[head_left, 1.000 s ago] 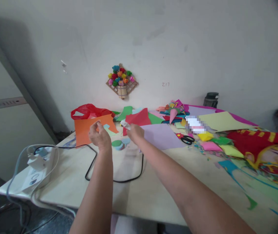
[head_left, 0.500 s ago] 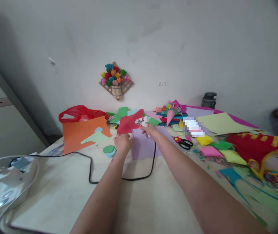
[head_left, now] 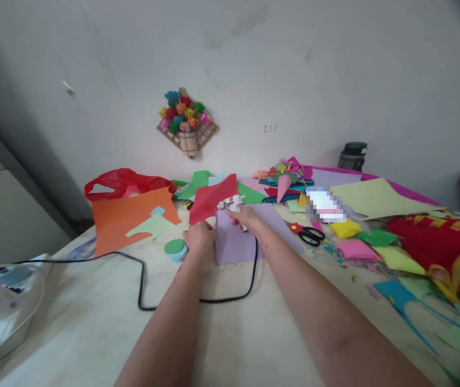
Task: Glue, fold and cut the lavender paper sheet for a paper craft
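Observation:
My right hand [head_left: 243, 216] is closed round a white hot glue gun [head_left: 231, 203], whose nozzle end points left over the red paper [head_left: 209, 200]. A black cord [head_left: 230, 300] runs from beneath this hand toward the left. My left hand [head_left: 200, 235] rests at the left edge of the purple sheet [head_left: 235, 244], fingers curled and pressed together; what they hold, if anything, is hidden. Just left of it lies a small stack of green and blue paper circles [head_left: 176, 248].
At left are an orange sheet [head_left: 112, 220], a red plastic bag [head_left: 128, 183] and a white power strip [head_left: 7, 306]. To the right lie black-handled scissors [head_left: 311, 235], a blurred-out phone [head_left: 326, 205], coloured packets [head_left: 356, 250] and paper scraps. A dark bottle [head_left: 352, 156] stands by the wall.
The view has shifted slightly. The glue gun has tilted a little and moved slightly left with my right hand. My left hand stays by the purple sheet's edge.

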The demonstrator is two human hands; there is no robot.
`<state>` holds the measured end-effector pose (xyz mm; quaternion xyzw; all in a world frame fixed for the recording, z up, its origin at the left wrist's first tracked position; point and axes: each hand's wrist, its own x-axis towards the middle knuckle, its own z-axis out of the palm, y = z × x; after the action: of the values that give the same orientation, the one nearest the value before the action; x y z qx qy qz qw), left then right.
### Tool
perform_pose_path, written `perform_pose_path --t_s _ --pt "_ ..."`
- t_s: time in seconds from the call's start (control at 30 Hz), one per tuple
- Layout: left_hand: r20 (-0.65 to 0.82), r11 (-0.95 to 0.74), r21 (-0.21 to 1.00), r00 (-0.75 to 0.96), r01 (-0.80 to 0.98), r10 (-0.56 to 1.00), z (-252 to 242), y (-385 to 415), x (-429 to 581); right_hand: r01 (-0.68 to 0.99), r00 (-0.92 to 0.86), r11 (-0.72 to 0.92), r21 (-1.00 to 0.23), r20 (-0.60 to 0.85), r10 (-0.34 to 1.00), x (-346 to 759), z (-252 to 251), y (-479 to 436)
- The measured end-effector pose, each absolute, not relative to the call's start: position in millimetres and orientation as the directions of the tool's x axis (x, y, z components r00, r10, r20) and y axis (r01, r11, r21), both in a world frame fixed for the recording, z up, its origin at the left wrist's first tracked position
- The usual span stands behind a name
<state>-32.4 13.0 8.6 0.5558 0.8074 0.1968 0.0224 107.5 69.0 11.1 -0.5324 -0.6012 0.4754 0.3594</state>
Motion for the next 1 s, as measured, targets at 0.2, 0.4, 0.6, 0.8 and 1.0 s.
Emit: perform_pose_path --t_s 0.2,0.4,0.6,0.8,1.0 --pt "0.16 0.311 0.364 -0.388 0.878 0.907 9.7 13.3 -32.2 0.4 -0.14 -0.046 -0.915 -0.111 0.984 107.0 17.2 67.2" --pt "0.175 0.312 0.375 -0.397 0.873 0.901 8.1 12.7 -32.0 0.439 -0.129 -0.064 -0.896 -0.134 0.983 105.4 15.7 68.0" --pt "0.192 0.294 0.36 -0.378 0.886 0.906 5.5 14.6 -33.5 0.462 -0.124 -0.068 -0.885 -0.14 0.982 105.2 18.8 65.1" --pt "0.198 0.264 0.318 -0.336 0.911 0.921 6.7 13.5 -32.5 0.474 -0.111 -0.082 -0.877 -0.152 0.982 103.7 17.1 67.2" --pt "0.188 0.237 0.309 -0.303 0.921 0.934 7.1 13.1 -32.6 0.488 -0.098 -0.09 -0.868 -0.157 0.983 101.1 14.4 70.8"
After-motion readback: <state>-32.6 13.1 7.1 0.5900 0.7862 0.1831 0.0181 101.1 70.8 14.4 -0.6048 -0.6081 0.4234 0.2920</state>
